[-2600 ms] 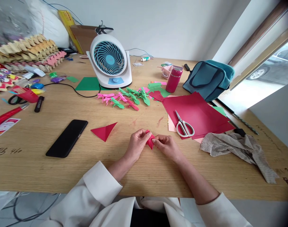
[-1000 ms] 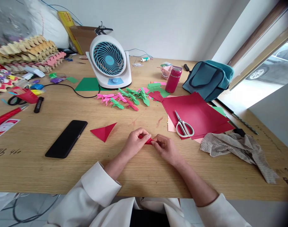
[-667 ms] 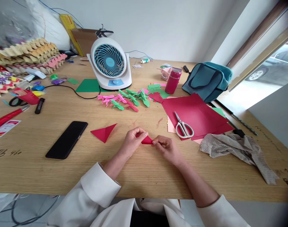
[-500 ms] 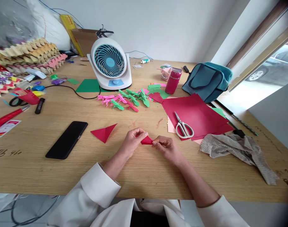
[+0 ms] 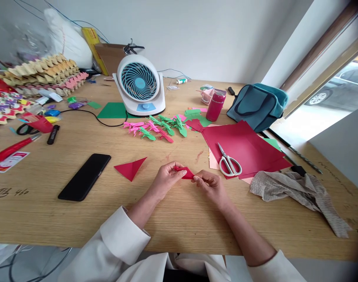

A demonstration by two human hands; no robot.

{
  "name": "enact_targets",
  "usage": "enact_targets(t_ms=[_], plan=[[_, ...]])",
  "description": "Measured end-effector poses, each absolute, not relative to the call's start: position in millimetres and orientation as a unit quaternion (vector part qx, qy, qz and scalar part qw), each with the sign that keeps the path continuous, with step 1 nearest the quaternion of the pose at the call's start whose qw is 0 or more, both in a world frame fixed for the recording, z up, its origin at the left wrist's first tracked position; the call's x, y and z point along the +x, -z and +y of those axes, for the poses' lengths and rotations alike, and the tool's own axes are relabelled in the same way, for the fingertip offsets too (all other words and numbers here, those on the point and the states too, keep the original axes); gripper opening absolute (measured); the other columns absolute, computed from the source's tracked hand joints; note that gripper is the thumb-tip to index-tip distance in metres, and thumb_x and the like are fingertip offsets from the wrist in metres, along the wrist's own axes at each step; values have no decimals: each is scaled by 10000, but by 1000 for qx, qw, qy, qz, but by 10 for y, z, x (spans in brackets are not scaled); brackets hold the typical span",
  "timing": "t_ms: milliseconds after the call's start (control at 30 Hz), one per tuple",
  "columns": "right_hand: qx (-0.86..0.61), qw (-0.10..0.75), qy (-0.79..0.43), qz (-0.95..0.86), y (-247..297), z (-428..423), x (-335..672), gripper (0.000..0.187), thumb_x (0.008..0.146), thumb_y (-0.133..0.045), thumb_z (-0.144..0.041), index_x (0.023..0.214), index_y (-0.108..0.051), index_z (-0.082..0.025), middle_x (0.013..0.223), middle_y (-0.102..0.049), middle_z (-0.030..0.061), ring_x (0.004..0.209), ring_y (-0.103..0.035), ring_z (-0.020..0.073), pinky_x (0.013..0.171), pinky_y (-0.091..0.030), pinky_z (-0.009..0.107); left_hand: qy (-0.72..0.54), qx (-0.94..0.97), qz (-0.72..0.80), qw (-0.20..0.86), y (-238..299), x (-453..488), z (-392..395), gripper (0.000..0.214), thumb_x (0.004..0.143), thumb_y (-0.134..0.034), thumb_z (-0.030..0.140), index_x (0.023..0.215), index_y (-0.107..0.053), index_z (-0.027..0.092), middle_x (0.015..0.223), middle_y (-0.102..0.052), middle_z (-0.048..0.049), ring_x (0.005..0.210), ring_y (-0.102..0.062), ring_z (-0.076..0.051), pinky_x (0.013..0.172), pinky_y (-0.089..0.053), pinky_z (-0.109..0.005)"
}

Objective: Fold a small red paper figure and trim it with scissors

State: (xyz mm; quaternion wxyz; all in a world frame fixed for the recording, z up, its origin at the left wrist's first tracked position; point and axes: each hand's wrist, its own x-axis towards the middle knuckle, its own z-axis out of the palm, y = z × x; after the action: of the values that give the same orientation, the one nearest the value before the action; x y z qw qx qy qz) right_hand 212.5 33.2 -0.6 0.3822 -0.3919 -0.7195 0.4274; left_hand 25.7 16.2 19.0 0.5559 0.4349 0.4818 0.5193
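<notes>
My left hand (image 5: pixel 166 179) and my right hand (image 5: pixel 210 186) meet over the wooden table (image 5: pixel 79 219), both pinched on a small folded piece of red paper (image 5: pixel 186 173) held between their fingertips just above the tabletop. A red paper triangle (image 5: pixel 130 168) lies flat to the left of my left hand. White scissors (image 5: pixel 228 161) rest on a stack of red paper sheets (image 5: pixel 246 147) to the right of my right hand.
A black phone (image 5: pixel 85 176) lies at the left. Folded pink and green paper figures (image 5: pixel 155 128) sit in front of a white desk fan (image 5: pixel 140 84). A red bottle (image 5: pixel 215 105), a teal bag (image 5: pixel 259 105), a grey cloth (image 5: pixel 296 190) and craft clutter (image 5: pixel 35 94) stand around.
The red piece went from held upright to flattened between both hands' fingertips. The hands stay in the same spot; the camera tilted slightly.
</notes>
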Motion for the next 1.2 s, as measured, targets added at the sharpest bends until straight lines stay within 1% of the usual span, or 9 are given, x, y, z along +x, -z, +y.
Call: enact_targets(t_ms=[133, 267, 433, 533, 667, 867, 1000, 1100, 1200], plan=[[-392, 374, -418, -729, -27, 321, 2119, 339, 935, -566, -428, 757, -691, -169, 679, -616, 29, 602, -508, 147, 578, -362, 273, -526, 436, 479, 552, -203, 255, 162, 215, 703, -748, 319, 762, -627, 151, 731, -641, 17, 705, -577, -116, 721, -437, -237], [-365, 368, -416, -747, -67, 301, 2114, 333, 947, -552, -418, 777, -696, -171, 722, -634, 40, 638, -555, 155, 605, -394, 275, -538, 413, 465, 569, -183, 252, 170, 215, 693, -758, 305, 751, -623, 148, 718, -635, 24, 689, -560, -102, 718, -432, -232], [-347, 353, -438, -750, -100, 276, 2112, 338, 968, -507, -413, 823, -704, -179, 766, -640, 49, 668, -575, 161, 628, -429, 279, -564, 342, 441, 608, -132, 242, 201, 258, 642, -794, 288, 779, -623, 153, 746, -645, 26, 715, -570, -97, 747, -436, -234], [-358, 358, -436, -744, -110, 269, 2110, 286, 947, -543, -402, 825, -680, -183, 768, -626, 41, 668, -560, 158, 626, -428, 277, -572, 320, 439, 615, -131, 234, 210, 280, 623, -800, 292, 782, -613, 158, 753, -648, 25, 716, -577, -97, 758, -445, -241], [-371, 375, -443, -725, -119, 265, 2110, 226, 918, -584, -397, 838, -638, -192, 786, -614, 28, 689, -549, 157, 637, -439, 271, -566, 342, 456, 595, -140, 230, 209, 259, 646, -779, 308, 767, -604, 160, 739, -639, 26, 690, -566, -95, 734, -440, -239], [-384, 371, -463, -707, -102, 268, 2100, 231, 906, -595, -389, 794, -596, -187, 747, -575, 9, 659, -516, 140, 613, -412, 257, -560, 359, 455, 592, -126, 240, 209, 231, 665, -770, 289, 761, -608, 156, 725, -619, 32, 690, -547, -90, 727, -426, -230], [-388, 364, -474, -702, -57, 278, 2089, 227, 901, -596, -377, 777, -586, -187, 730, -557, 4, 642, -492, 133, 596, -389, 255, -552, 371, 458, 590, -136, 248, 200, 215, 674, -757, 284, 761, -607, 156, 734, -618, 25, 705, -551, -100, 743, -429, -242], [-385, 358, -506, -684, -17, 288, 2083, 234, 880, -613, -402, 791, -580, -189, 723, -548, -2, 636, -476, 132, 592, -388, 254, -533, 396, 467, 584, -161, 256, 187, 211, 690, -731, 304, 748, -592, 157, 719, -609, 25, 684, -539, -101, 722, -421, -242], [-377, 336, -545, -669, 19, 293, 2075, 251, 862, -626, -427, 806, -572, -189, 698, -534, -12, 615, -455, 126, 573, -379, 249, -511, 430, 477, 571, -183, 268, 174, 221, 694, -711, 304, 697, -542, 162, 667, -560, 42, 642, -501, -93, 678, -404, -229]])
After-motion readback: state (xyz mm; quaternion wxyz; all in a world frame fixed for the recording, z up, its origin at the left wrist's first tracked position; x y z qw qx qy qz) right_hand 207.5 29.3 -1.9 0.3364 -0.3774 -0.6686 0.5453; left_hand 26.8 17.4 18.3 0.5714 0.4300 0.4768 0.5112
